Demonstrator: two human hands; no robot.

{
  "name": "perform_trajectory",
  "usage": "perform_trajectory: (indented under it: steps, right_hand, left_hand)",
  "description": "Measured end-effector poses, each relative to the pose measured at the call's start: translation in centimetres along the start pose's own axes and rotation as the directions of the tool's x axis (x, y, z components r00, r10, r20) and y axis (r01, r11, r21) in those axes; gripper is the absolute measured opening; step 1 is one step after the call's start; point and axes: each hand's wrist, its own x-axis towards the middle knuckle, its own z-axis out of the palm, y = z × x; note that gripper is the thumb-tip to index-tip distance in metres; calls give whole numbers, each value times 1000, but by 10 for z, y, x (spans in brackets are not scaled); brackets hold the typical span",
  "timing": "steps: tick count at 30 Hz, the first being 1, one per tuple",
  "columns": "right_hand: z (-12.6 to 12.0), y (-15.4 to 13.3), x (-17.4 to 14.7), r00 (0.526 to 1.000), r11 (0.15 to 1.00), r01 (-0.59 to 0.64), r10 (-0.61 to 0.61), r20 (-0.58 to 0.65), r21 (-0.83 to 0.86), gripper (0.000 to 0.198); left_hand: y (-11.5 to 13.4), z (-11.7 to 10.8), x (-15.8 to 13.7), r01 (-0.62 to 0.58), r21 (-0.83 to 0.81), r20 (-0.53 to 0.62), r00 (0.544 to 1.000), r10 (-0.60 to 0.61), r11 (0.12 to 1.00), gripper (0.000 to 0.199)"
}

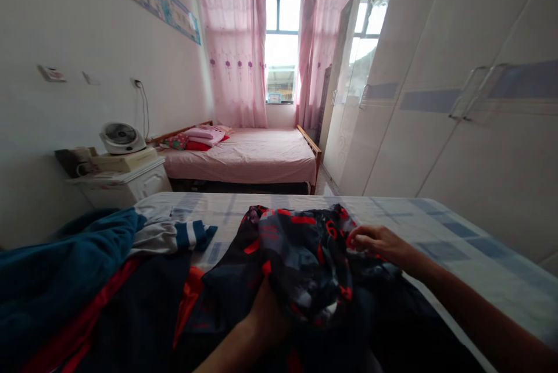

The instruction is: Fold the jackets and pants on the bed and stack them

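Your dark garment (307, 257), w/ red patches & prints, lies bunched up abt. mid-view in front of you, on the checked sheet (475, 239); its near part runs into shadow toward you, so the outline there is hard to read. Your R hand (375, 243) is at its upper R edge, fingers curled & closed on a bit of the cloth by a red patch. Your L hand (271, 314) is lower & nearer you, at the garment's L side, w/ the fingers hidden by the fabric (can't tell from here if they grip it or just prop it up). The two hands are well apart, w/ the garment's bulk betw. them.

To your L, right by the dark garment, there's a heap of other clothes: a teal garment (82, 254) at far L, a grey garment (154, 237) next to it w/ a teal & white end lying on the sheet, & an orange piece (190, 291) showing lower down.

Past the sheet's far edge is a pink bed (253, 155) w/ folded bedding (204, 135) at its L end. A fan (122, 135) sits on a box (124, 160) atop the cabinet (146, 184) by the L wall. Pink curtains (235, 30) flank the window (288, 10), & the white wardrobe (436, 152) fills your R side.
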Motion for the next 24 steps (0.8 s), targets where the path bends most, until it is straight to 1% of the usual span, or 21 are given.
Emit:
perform_trajectory:
  steps: [2, 4, 6, 8, 10, 11, 12, 13, 14, 15, 16, 17, 18, 20, 22, 24]
  right_hand:
    - [13, 5, -9, 993, 994, -113, 114, 40, -4, 39]
    - [27, 5, -17, 982, 985, -171, 172, 78, -21, 40]
    - [41, 2, -21, 986, 990, -136, 138, 94, -18, 33]
    - [51, -5, -21, 997, 999, -51, 51, 64, 3, 21]
    - [53, -11, -19, 1000, 999, 20, -20, -11, 29, 12]
    - [50, -12, -18, 996, 997, 60, -57, -66, 40, 9]
    - [47, -13, -18, 988, 995, 100, -96, -117, 28, 8]
    - [41, -13, -18, 980, 992, 130, -129, -154, -3, 10]
    - [36, -12, -19, 975, 988, 146, -151, -162, -42, 11]
    - [30, -10, -21, 977, 985, 149, -161, -143, -89, 11]
    - [25, -8, -23, 982, 980, 140, -156, -110, -144, 11]
    - [21, -8, -24, 986, 971, 120, -140, -87, -206, 12]
    - [17, -9, -23, 987, 954, 100, -131, -93, -282, 15]
    - [13, -18, -15, 971, 889, 63, -160, -178, -454, 23]
    - [12, -34, 4, 946, 813, 49, -224, -235, -580, 30]
    - [15, -52, 33, 943, 766, 83, -266, -198, -637, 34]
  left_hand:
    - [6, -9, 5, 6, -15, 45, 999, -6, 1000, 44]
    - [17, -24, 9, 30, -29, 108, 994, -26, 999, 37]
    - [30, -42, 7, 35, -31, 199, 980, -28, 999, 36]
    - [44, -64, 0, 63, 4, 310, 949, -61, 998, 37]
    - [55, -84, -9, 86, 72, 425, 899, -109, 994, 24]
    - [59, -93, -12, 96, 104, 455, 881, -133, 990, 18]
    - [63, -100, -15, 107, 130, 449, 880, -155, 986, 21]
    - [65, -104, -17, 120, 155, 398, 901, -173, 981, 27]
    - [66, -105, -19, 134, 177, 312, 932, -185, 975, 29]
    - [66, -104, -20, 138, 198, 213, 960, -180, 970, 29]
    - [65, -99, -21, 122, 211, 138, 979, -153, 970, 31]
    - [63, -92, -22, 77, 216, 112, 988, -103, 973, 39]
    - [61, -83, -24, 18, 206, 136, 990, -47, 978, 48]
    - [56, -62, -29, -66, 141, 251, 968, 29, 988, 58]
    - [51, -43, -35, -57, 89, 333, 943, 25, 994, 61]
    - [47, -31, -40, -28, 79, 362, 932, -2, 997, 62]
